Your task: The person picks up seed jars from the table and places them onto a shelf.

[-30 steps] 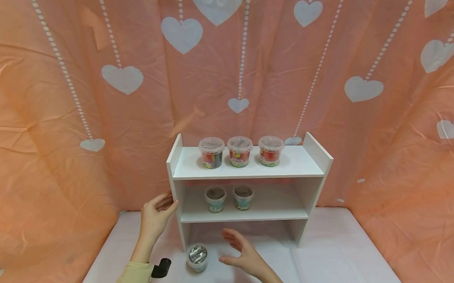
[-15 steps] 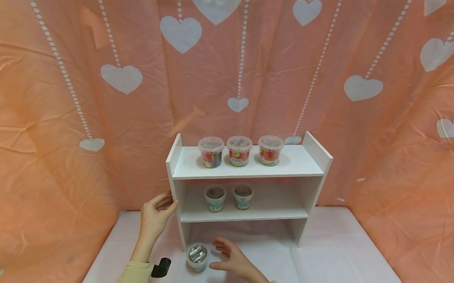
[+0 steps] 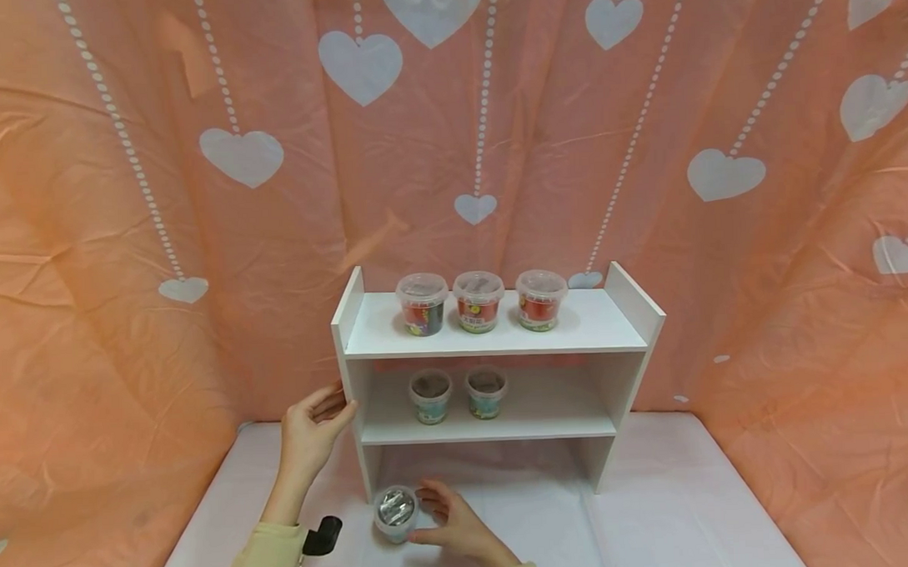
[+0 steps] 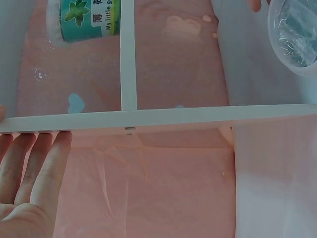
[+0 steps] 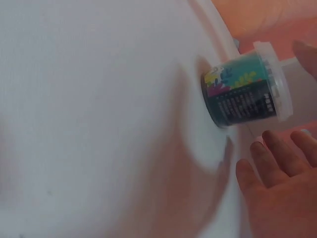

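Note:
My left hand (image 3: 309, 428) holds the left side panel of a white shelf (image 3: 489, 432); in the left wrist view, straight fingers (image 4: 52, 163) press its outer face and the thumb lies over the other side. On the table before the shelf's left foot stands a small clear-lidded tub (image 3: 395, 516), silvery wrapping showing through its lid. My right hand (image 3: 460, 525) is just right of this tub, thumb and fingers spread apart around its near side. The right wrist view shows the tub's teal and black label (image 5: 242, 91), with fingers (image 5: 270, 166) below and thumb above.
Three red-labelled tubs, the left one (image 3: 423, 305) among them, line the top shelf. Two teal-labelled tubs, one of them (image 3: 486, 395) nearer the middle, stand on the shelf below. A pink curtain (image 3: 272, 240) with white hearts hangs behind the white-covered table (image 3: 679, 492).
My right hand has moved left across the table, up to the tub. The left hand stays on the shelf's side panel, and the tubs have not moved.

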### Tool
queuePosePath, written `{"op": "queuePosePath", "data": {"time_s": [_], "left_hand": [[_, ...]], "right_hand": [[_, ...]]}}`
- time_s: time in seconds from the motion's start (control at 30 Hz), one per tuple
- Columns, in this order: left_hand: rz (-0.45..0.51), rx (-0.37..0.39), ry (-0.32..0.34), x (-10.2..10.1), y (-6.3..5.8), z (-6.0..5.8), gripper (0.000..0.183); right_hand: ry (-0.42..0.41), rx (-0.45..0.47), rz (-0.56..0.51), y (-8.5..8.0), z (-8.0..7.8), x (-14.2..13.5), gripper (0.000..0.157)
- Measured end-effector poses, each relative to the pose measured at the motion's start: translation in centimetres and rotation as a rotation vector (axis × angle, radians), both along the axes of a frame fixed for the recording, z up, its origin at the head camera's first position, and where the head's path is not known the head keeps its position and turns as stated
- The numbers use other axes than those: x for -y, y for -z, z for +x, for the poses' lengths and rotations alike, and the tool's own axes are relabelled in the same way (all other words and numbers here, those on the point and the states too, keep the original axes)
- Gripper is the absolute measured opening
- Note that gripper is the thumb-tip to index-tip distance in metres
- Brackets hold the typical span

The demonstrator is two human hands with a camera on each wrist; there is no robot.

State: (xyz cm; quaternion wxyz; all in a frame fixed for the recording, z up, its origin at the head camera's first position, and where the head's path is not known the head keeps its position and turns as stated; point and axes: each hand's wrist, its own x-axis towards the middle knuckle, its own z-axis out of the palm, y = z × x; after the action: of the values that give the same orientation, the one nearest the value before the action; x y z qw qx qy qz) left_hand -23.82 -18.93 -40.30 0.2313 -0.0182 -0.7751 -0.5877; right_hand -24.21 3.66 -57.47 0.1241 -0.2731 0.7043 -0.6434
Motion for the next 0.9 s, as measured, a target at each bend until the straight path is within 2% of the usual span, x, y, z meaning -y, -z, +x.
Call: {"op": "queuePosePath", "data": {"time_s": [0.13,0.33,0.4,0.6,0.7,0.77,0.9], "left_hand": [[0.004,0.018,-0.004,0.4,1.0,-0.8,0.042],[0.014,-0.003,0.008,-0.2,-0.4,0.4,0.04],[0.018,-0.005,0.008,-0.3,-0.6,0.5,0.04],[0.028,0.014,-0.002,0.5,1.1,-0.8,0.043],[0.023,0.015,-0.01,0.6,1.4,-1.0,0.043],[0.023,0.015,-0.011,0.5,1.2,-0.8,0.042],[0.014,0.006,-0.008,-0.2,-0.3,0.3,0.04]], "right_hand": [[0.007,-0.022,-0.01,0.0,0.1,0.6,0.073],[0.02,-0.03,0.015,0.2,0.0,1.2,0.073],[0.021,-0.031,0.013,0.2,0.0,1.5,0.072],[0.045,-0.021,0.008,0.6,0.4,2.3,0.069],[0.061,-0.03,0.013,0.8,0.6,2.6,0.07],[0.072,-0.051,0.007,1.0,0.7,2.8,0.07],[0.092,-0.095,-0.032,1.4,0.8,3.0,0.068]]}}
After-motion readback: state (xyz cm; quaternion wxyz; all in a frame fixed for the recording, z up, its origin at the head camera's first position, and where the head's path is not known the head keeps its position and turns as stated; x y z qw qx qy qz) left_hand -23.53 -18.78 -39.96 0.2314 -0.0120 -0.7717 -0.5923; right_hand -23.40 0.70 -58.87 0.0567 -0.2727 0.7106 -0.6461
